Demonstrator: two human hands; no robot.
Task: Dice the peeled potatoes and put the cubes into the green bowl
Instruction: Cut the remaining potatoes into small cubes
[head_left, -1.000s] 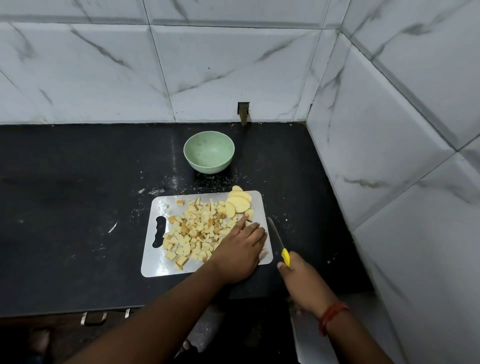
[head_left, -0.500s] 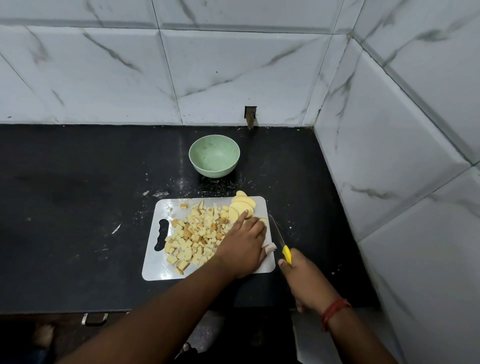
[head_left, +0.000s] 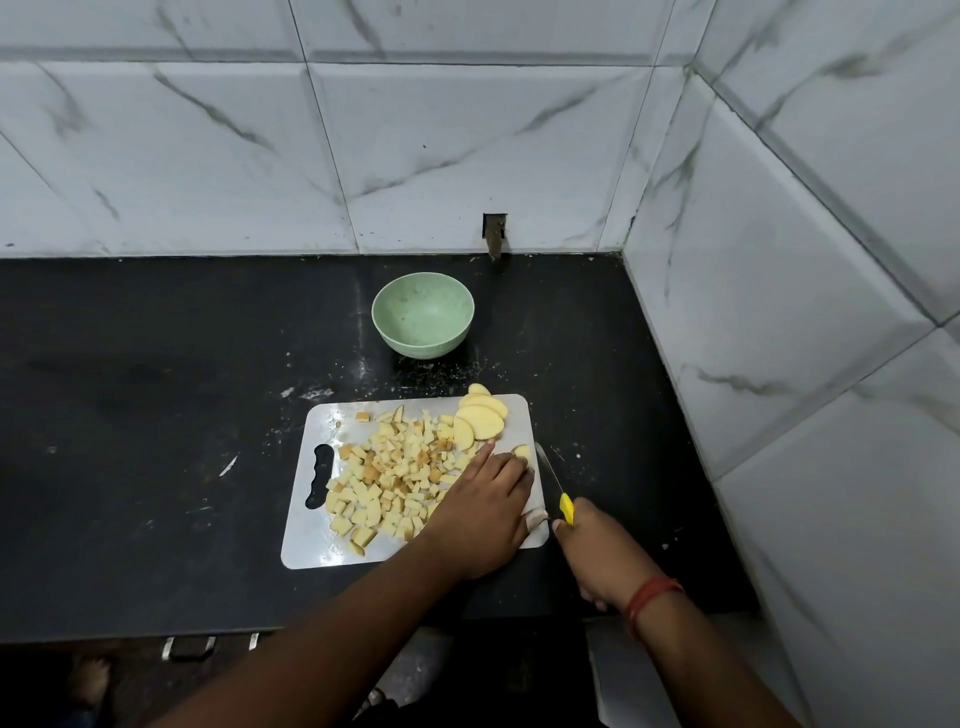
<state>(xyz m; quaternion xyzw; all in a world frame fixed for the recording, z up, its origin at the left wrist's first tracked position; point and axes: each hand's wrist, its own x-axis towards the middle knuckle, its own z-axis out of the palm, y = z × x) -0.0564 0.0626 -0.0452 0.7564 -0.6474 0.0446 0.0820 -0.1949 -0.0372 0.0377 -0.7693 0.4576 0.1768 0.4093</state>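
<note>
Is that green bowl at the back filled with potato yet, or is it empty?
Empty. The green bowl shows only its bare inside, and the potato cubes all lie heaped on the cutting board.

Black countertop (head_left: 156, 415) sitting in a tiled corner

It is carrying a green bowl (head_left: 423, 315) near the back wall and a white cutting board (head_left: 311, 540) nearer the front edge, well apart from the bowl, with pale crumbs and specks lying scattered between and around them.

A black countertop (head_left: 156, 415) meets white marble-patterned wall tiles (head_left: 415, 156) in a corner. A small dark fitting (head_left: 494, 236) sits low on the back wall
</note>
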